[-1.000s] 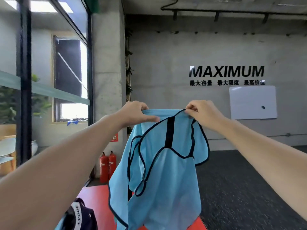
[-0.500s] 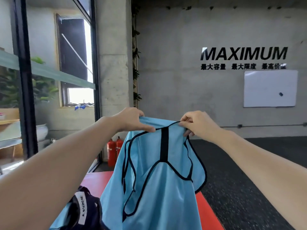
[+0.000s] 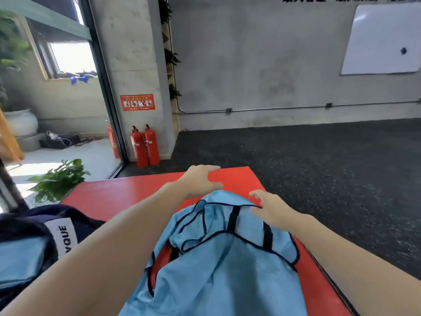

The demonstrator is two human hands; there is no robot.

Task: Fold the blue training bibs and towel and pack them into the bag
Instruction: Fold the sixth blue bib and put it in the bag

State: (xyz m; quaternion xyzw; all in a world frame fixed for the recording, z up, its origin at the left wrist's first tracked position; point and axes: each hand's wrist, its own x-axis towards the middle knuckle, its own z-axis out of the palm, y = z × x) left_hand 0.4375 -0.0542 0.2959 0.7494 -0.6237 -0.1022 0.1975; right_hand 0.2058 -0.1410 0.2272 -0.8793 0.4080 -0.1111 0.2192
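Observation:
A light blue training bib with black trim lies spread on the red mat, its shoulder straps pointing away from me. My left hand hovers just past the bib's top edge, fingers spread, holding nothing. My right hand rests with loose fingers on the bib's right shoulder strap. A dark navy bag with a white label sits at the left, with light blue fabric showing inside it.
Two red fire extinguishers stand by a concrete pillar beyond the mat. A potted plant is at the left by a glass wall. Dark speckled floor runs to the right of the mat.
Both hands held the bib up in the air by its shoulders; they have lowered it onto the red mat and let go. My view has tipped downward.

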